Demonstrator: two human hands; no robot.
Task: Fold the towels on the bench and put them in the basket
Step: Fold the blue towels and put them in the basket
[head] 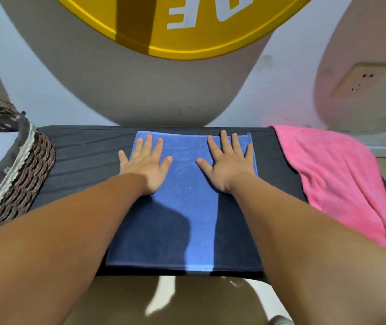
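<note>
A blue towel lies flat as a rectangle on the dark bench, reaching from the far edge to the near edge. My left hand presses flat on its far left part, fingers spread. My right hand presses flat on its far right part, fingers spread. A pink towel lies rumpled on the bench's right end and hangs over the side. A woven brown basket with a dark patterned lining stands on the left end; something blue shows inside it.
A wall stands right behind the bench, with a power socket at the upper right. A yellow cap brim fills the top of the view. Pale floor shows below the bench's near edge.
</note>
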